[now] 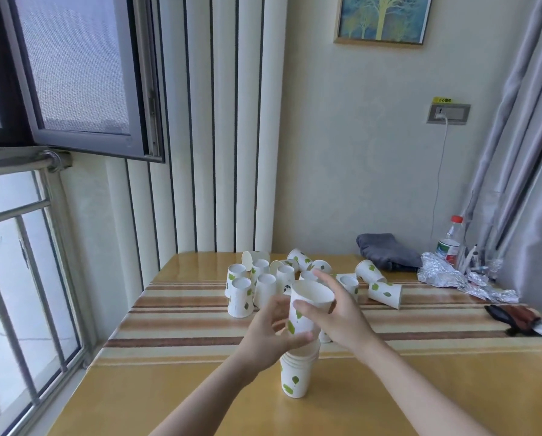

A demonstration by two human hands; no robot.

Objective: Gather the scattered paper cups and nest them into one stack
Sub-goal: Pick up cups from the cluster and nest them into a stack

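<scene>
A short stack of white paper cups with green leaf prints (296, 374) stands upright near the table's front middle. Directly above it, tilted a little, is one more cup (307, 305), mouth up. My left hand (269, 333) grips that cup's lower part and my right hand (338, 313) holds it near the rim. Its base sits at or just inside the stack's top rim. Farther back, several cups (265, 286) stand upside down in a cluster, and others lie on their sides, such as one at the right (384, 294).
The wooden table (169, 388) has a striped runner across its middle. At the back right lie a grey folded cloth (386, 250), a plastic bottle (450, 243), crumpled foil (452, 275) and a dark object (512, 317). An open window (74, 73) is at the left.
</scene>
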